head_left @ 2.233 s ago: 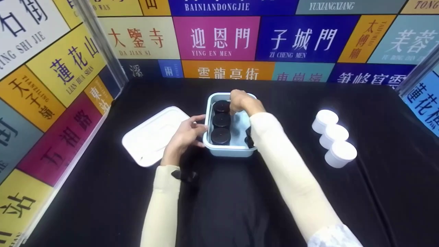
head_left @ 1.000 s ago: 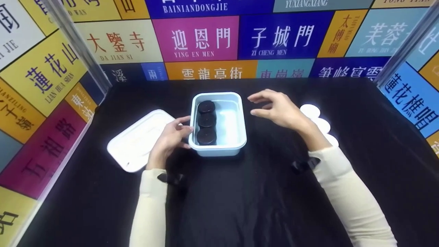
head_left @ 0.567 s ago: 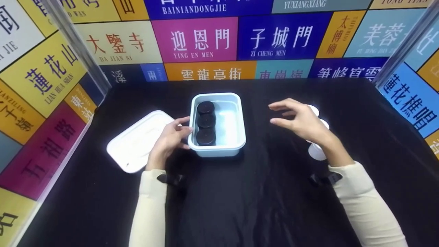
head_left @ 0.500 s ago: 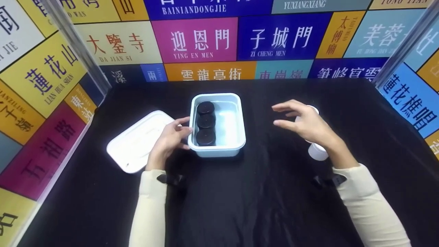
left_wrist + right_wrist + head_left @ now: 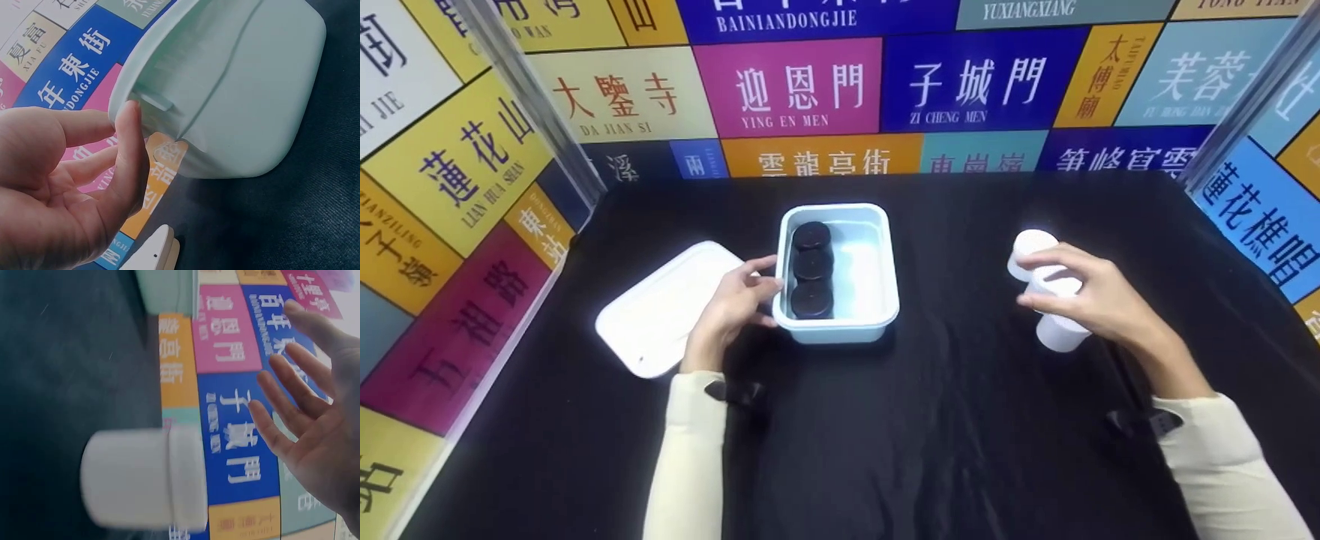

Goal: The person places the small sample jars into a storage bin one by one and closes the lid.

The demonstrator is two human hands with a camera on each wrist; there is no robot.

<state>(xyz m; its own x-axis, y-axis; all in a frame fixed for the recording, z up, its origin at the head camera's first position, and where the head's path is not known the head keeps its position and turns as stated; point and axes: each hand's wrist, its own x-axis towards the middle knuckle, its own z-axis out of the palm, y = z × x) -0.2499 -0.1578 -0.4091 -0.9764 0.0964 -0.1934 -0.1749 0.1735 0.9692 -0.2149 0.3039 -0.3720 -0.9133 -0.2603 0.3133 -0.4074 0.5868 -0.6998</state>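
Note:
A pale blue box (image 5: 859, 281) stands in the middle of the black-covered table. Three black-lidded round jars (image 5: 813, 264) line its left side. My left hand (image 5: 731, 304) touches the box's left wall with its fingertips; in the left wrist view the fingers (image 5: 129, 152) meet the rim from outside. At the right, three white jars (image 5: 1061, 334) stand in a slanting row. My right hand (image 5: 1099, 292) hovers over the middle one, thumb and fingers apart. The right wrist view shows the spread hand (image 5: 312, 405) clear of a white jar (image 5: 140, 478).
A white lid (image 5: 660, 319) lies on the table left of the box, partly behind my left hand. Coloured sign panels (image 5: 787, 86) form walls at the back and sides. Bare black cloth (image 5: 952, 300) separates the box from the white jars.
My right hand was inside the box, came out with nothing visible in it, and moved right to the white jars. My left hand stays at the box. The head view has shifted slightly.

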